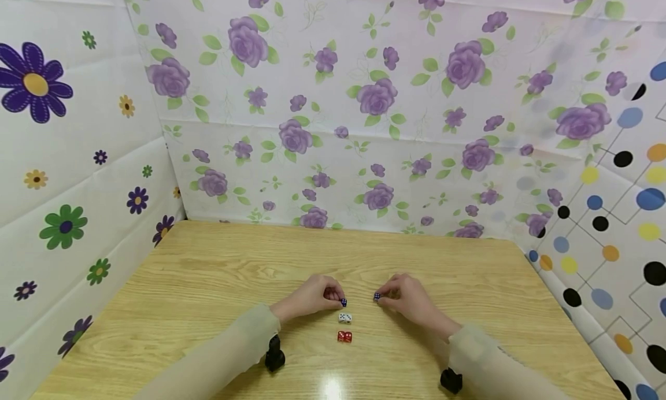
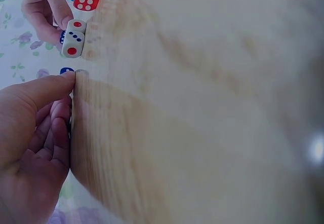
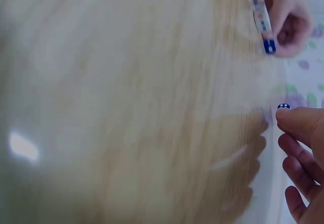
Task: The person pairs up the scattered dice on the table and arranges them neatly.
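Four dice: two blue, pinched one apiece by left hand [image 1: 311, 296] and right hand [image 1: 407, 299]; one white [image 1: 345, 317], one red [image 1: 344, 336] nearer. No readable writing.

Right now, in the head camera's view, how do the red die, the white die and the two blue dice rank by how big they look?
1. Red die, slightly largest, though nearest the camera.
2. White die.
3. The blue dice, pinched by the left hand and right hand, are partly hidden by fingers; unsure.

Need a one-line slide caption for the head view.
Left hand and right hand each pinch a blue die above white die and red die.
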`<state>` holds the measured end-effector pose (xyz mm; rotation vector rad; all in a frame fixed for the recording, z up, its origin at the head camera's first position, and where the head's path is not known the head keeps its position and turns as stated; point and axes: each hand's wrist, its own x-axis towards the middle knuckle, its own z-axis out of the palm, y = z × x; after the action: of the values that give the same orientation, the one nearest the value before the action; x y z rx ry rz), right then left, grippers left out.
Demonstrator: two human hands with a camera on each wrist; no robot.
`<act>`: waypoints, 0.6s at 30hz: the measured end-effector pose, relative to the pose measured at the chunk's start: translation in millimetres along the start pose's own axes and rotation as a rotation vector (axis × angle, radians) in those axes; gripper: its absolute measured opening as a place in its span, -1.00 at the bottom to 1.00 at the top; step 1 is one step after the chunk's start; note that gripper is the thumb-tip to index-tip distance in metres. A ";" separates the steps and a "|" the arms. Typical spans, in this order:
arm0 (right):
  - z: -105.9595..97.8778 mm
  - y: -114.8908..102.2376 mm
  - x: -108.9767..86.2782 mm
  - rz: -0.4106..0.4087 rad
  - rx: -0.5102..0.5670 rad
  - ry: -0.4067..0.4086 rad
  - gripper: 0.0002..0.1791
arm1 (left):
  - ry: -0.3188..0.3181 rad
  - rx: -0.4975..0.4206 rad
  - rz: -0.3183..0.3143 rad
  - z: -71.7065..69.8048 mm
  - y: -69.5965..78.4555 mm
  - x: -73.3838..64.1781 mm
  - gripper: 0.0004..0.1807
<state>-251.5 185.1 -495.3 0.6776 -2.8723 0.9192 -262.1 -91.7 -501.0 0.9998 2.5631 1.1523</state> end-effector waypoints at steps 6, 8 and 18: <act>9.3 -15.6 0.5 -0.010 0.000 -0.004 -0.90 | -0.001 -0.012 -0.004 0.0 0.8 0.0 -0.93; 12.2 -19.3 1.1 -0.020 -0.010 -0.001 -0.90 | -0.001 -0.013 -0.004 -0.2 0.9 -0.1 -0.93; 22.7 -31.8 4.4 -0.067 -0.013 -0.025 -0.91 | 0.000 -0.012 0.002 -0.9 1.0 -0.1 -0.92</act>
<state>-240.2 147.4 -496.0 0.7842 -2.8555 0.8889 -261.8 -91.9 -499.7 0.9995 2.5523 1.1671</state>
